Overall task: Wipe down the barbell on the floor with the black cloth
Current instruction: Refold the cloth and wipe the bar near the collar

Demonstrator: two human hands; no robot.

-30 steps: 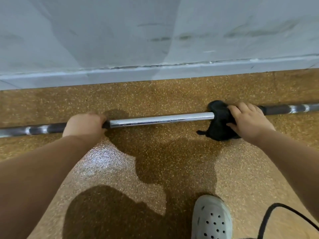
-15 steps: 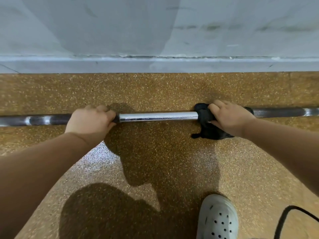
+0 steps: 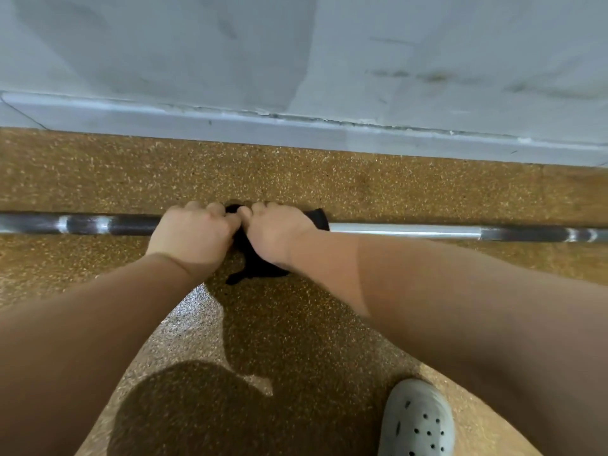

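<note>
A steel barbell (image 3: 401, 230) lies across the speckled brown floor, parallel to the wall. My left hand (image 3: 192, 233) grips the bar left of its shiny middle stretch. My right hand (image 3: 274, 232) grips the black cloth (image 3: 255, 269), which is wrapped round the bar, with a loose end trailing onto the floor toward me. The two hands sit side by side, knuckles almost touching. The bar section under both hands is hidden.
A grey wall and its skirting board (image 3: 296, 126) run just beyond the bar. A grey perforated clog (image 3: 416, 422) stands on the floor (image 3: 296, 324) at the lower right. Dark knurled bar sections (image 3: 82, 224) extend to both frame edges.
My right hand has slid the black cloth leftward along the bar's shiny middle until it meets my left hand. The left hand kept its grip in place.
</note>
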